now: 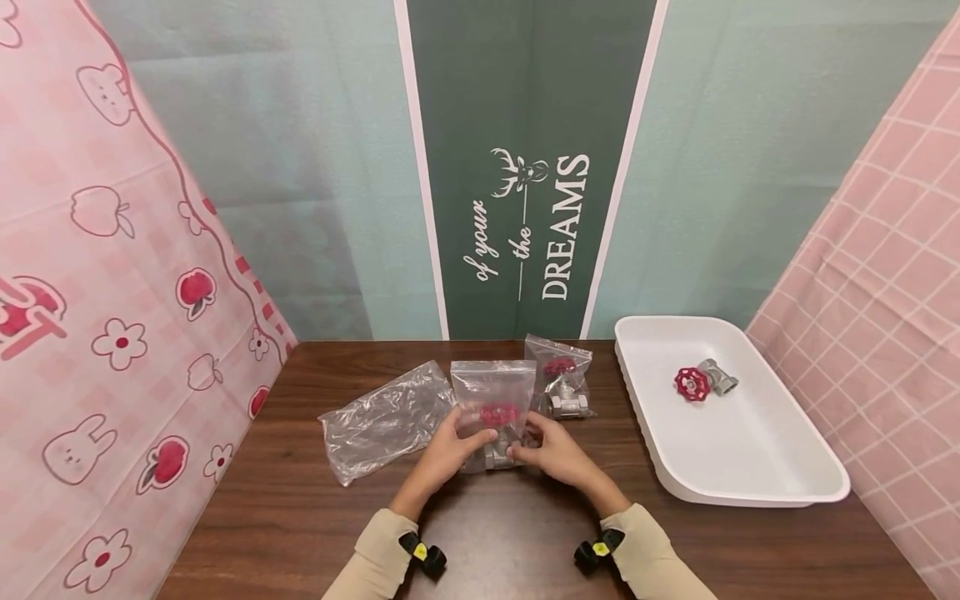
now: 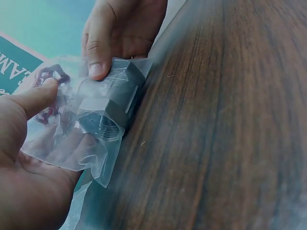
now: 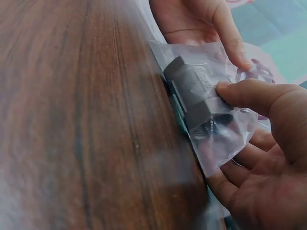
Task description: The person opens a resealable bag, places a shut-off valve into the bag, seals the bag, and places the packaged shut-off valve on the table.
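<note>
Both hands hold a clear zip bag upright at the middle of the table, with a gate valve inside it. The valve has a grey threaded metal body and a red handwheel. My left hand grips the bag from the left, its thumb over the plastic by the handwheel. From the right, my right hand grips it, thumb pressed on the valve body and fingers behind the bag, as the right wrist view shows. The bag's lower edge stands at the tabletop.
Behind on the right stands another bagged valve with a red wheel. A flat clear bag lies to the left. At the right, a white tray holds a loose valve. Fabric-covered walls border the wooden table.
</note>
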A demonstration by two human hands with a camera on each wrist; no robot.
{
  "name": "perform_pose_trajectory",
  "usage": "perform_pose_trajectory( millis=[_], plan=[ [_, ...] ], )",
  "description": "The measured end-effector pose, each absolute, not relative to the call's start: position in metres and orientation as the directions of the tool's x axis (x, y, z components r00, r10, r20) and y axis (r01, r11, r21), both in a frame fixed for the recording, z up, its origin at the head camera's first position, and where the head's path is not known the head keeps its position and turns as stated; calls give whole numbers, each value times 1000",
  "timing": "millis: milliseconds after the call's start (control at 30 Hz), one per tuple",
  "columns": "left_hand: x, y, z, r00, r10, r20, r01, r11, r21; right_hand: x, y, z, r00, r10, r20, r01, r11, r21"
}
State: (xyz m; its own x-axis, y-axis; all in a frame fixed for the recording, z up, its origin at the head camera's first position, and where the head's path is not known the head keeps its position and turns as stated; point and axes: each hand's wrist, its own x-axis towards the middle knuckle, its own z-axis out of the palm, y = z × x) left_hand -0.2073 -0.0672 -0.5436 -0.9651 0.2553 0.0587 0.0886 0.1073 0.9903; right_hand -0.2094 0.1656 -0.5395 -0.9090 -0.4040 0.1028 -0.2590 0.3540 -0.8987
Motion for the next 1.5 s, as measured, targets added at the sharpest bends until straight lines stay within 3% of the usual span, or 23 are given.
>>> perform_pose_trajectory(
  millis=[367,567,733,1167,1500],
  plan=[
    [-207,-67,-543,-970,241,17,52,140,989,-212,161,-538,-948,-304,97,-204,343,-917],
    [-208,-68,-540,-959,284,-4,11,53,999,-215,159,-539,-957,-276,86,-169,295,-940],
    [-209,-68,-541,-970,242,-13,-20,-28,999,-218,154,-538,-968,-238,85,-152,280,-948],
    [-216,-69,-542,-985,161,68,53,-98,994,-223,141,-534,-976,-154,156,-205,392,-897],
    [-227,-64,-539,-992,110,59,51,-69,996,-226,138,-533,-977,-155,150,-196,354,-914]
  ],
)
